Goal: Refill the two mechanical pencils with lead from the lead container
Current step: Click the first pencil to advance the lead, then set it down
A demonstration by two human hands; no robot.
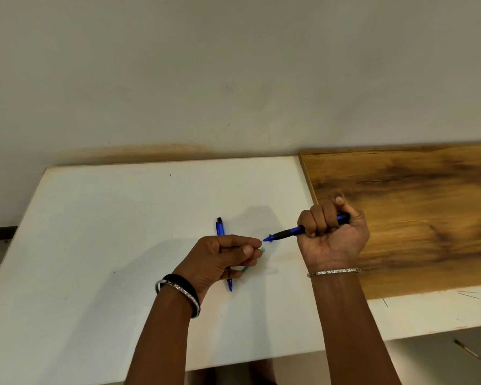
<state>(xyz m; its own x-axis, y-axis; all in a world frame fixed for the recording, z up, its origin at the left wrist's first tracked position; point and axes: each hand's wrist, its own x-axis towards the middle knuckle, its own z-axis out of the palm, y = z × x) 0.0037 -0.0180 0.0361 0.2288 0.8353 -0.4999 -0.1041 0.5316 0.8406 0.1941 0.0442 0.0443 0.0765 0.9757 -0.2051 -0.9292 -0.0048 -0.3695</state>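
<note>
My right hand is closed in a fist around a blue mechanical pencil with a black grip, its tip pointing left. My left hand pinches something thin, too small to make out, right at that tip. A greenish lead container shows partly beneath my left fingers; I cannot tell whether the hand holds it. A second blue mechanical pencil lies on the white table, running front to back, its middle hidden under my left hand.
A brown wooden board covers the table's right part, just beyond my right hand. A wall rises behind the table. Thin dark sticks lie near the table's right front edge. A small stick lies on the floor at lower right.
</note>
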